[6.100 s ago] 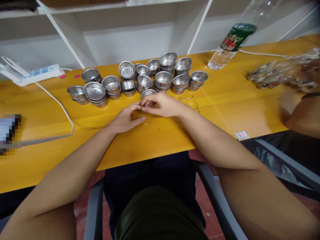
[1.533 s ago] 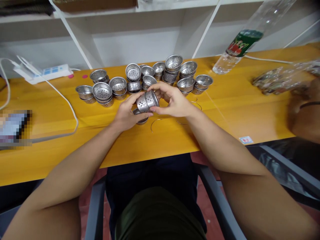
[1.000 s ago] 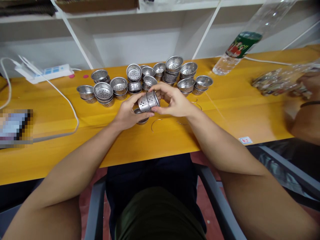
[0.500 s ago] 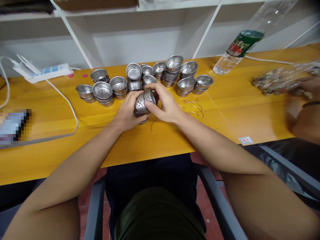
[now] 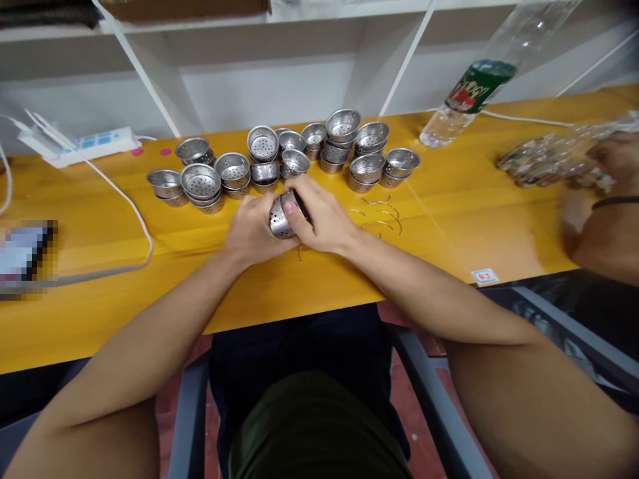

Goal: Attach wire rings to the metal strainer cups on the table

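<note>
Between my two hands is a perforated metal cup point(image 5: 280, 218), tilted on its side above the table. My left hand point(image 5: 252, 229) wraps round it from the left. My right hand point(image 5: 319, 216) grips it from the right, its thumb pressed over the cup's side. Fingers hide much of the cup, so I cannot tell whether more than one is nested there. Just beyond my hands stand several more perforated cups point(image 5: 201, 181), many of them stacked. Thin curved wires point(image 5: 387, 214) lie to the right of my right hand, and one short wire point(image 5: 300, 254) lies below the held cup.
A plastic bottle point(image 5: 474, 90) with a green label stands at the back right. Farther right, another person's hand point(image 5: 616, 159) is at a clear plastic bag point(image 5: 549, 159). At the left are a power strip point(image 5: 80, 145), a white cable point(image 5: 130, 206) and a blurred-out phone point(image 5: 24, 249).
My hands have closed more tightly round the metal cup and turned it; less of it shows. The whole view has shifted slightly.
</note>
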Available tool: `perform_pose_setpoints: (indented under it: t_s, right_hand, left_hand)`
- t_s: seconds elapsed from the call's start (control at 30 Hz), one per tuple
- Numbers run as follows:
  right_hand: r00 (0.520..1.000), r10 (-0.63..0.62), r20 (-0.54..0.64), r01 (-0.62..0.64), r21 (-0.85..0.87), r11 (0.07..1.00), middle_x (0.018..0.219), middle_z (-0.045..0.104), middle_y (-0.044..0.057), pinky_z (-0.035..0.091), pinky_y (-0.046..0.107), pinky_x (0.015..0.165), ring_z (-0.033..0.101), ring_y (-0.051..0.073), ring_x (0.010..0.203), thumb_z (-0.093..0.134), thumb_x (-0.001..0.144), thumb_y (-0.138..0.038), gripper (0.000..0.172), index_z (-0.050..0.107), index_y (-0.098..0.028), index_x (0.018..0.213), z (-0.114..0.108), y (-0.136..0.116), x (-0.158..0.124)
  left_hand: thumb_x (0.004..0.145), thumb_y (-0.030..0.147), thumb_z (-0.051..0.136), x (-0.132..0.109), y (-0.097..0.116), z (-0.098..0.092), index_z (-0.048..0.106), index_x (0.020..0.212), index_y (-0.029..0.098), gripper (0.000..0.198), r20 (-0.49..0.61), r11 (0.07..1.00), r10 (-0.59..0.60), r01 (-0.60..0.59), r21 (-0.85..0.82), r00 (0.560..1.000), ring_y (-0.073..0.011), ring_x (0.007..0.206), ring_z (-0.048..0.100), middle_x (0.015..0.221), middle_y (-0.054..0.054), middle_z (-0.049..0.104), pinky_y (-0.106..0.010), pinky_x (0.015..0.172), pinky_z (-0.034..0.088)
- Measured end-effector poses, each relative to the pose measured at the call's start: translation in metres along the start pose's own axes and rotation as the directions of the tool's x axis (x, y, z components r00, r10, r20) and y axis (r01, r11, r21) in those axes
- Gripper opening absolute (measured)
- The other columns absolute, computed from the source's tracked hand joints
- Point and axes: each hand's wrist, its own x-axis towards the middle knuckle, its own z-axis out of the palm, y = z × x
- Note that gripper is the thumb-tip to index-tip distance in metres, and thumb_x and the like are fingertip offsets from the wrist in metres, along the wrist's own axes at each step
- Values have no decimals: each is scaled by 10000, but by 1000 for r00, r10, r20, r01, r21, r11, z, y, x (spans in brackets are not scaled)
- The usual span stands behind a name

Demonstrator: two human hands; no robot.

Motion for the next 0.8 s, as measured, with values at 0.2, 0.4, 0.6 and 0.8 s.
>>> perform_pose_setpoints:
  t_s: [0.2, 0.4, 0.6, 0.8]
  right_hand:
    - [996, -58, 67, 60, -29, 998, 1433, 745, 162, 714, 671, 1170, 766, 397, 1248, 459, 1267, -927, 708, 692, -324, 1554, -6, -1, 3]
    - [994, -99, 55, 96, 44, 994, 1442, 739, 154, 672, 757, 1300, 767, 434, 1392, 599, 1173, -1027, 829, 742, -314, 1571, -28, 12, 6]
    - [973, 67, 219, -70, 8, 997, 1519, 802, 166, 649, 689, 1326, 766, 457, 1438, 890, 1056, -831, 775, 765, -295, 1601, -78, 42, 8]
    - [855, 272, 442, -195, -211, 958, 1488, 853, 173, 661, 704, 1259, 806, 485, 1349, 953, 955, -559, 594, 790, -275, 1450, -106, 54, 7]
  left_hand:
    - [720, 539, 1161, -2, 6, -3, 781, 1170, 304, 634, 49, 973, -71, 80, -217, 996, -322, 825, 835, 977, -20, 869, -531, 750, 722]
    - [840, 719, 1131, -1, -2, -7, 796, 1190, 276, 656, 111, 930, -47, 84, -357, 993, -268, 884, 815, 1061, -31, 851, -435, 769, 727]
    - [723, 748, 1266, 1, -44, 2, 680, 1525, 293, 1092, -125, 952, -154, 113, -284, 980, -366, 1353, 862, 1409, -83, 812, -565, 1251, 750]
    - [683, 746, 1299, 3, -77, 10, 688, 1459, 280, 1092, -186, 958, -185, 134, -255, 965, -413, 1414, 843, 1417, -95, 805, -667, 1345, 723]
